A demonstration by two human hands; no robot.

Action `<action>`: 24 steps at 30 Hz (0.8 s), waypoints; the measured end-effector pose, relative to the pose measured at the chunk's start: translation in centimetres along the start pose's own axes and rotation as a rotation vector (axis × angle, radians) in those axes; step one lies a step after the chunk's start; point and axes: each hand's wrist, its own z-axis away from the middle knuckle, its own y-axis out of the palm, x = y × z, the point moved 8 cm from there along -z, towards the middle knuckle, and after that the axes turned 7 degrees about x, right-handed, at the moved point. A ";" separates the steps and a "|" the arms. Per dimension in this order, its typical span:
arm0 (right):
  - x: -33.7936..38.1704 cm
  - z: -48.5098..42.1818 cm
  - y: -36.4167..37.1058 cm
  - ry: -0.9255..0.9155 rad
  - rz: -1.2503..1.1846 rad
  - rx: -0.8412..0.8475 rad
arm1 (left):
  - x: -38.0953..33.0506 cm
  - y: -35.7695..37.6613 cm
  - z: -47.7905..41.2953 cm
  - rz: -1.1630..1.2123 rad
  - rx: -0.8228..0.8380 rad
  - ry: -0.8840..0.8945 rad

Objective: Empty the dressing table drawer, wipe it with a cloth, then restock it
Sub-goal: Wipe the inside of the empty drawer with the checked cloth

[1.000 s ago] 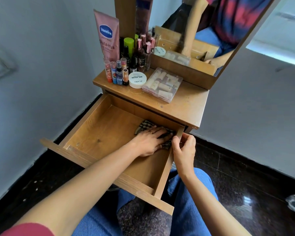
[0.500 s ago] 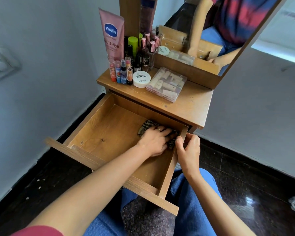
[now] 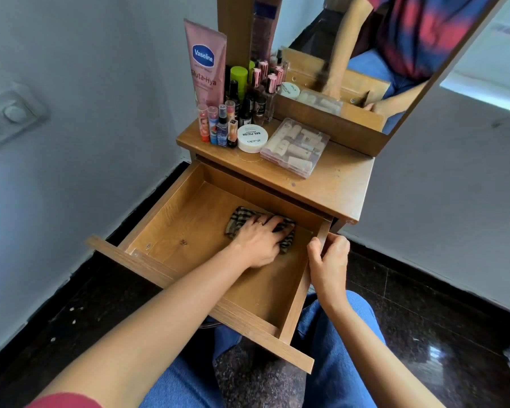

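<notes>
The wooden drawer [image 3: 171, 219] is pulled out wide over my lap and holds only a checked brown cloth [image 3: 240, 219]. My left hand [image 3: 258, 240] lies flat on that cloth, pressing it to the drawer floor near the back right. My right hand [image 3: 329, 260] grips the top edge of the drawer's right side wall. On the table top [image 3: 345, 187] stand a pink Vaseline tube [image 3: 206, 63], several small bottles [image 3: 227, 125], a white nail polish remover tub [image 3: 252, 138] and a clear plastic case [image 3: 295, 147] of small tubes.
A mirror [image 3: 374, 51] rises behind the table top and reflects my arms. A pale wall with a switch plate [image 3: 11, 116] stands at left. Dark polished floor [image 3: 442, 313] surrounds the table. My knees in blue jeans [image 3: 345, 348] sit under the drawer front.
My left hand has slid the cloth a little to the left across the drawer floor. My right hand keeps its hold on the drawer's side wall.
</notes>
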 end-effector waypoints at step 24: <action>-0.3 -0.2 0.1 -0.015 -0.012 0.023 | -3.4 1.2 -1.6 0.102 0.130 0.153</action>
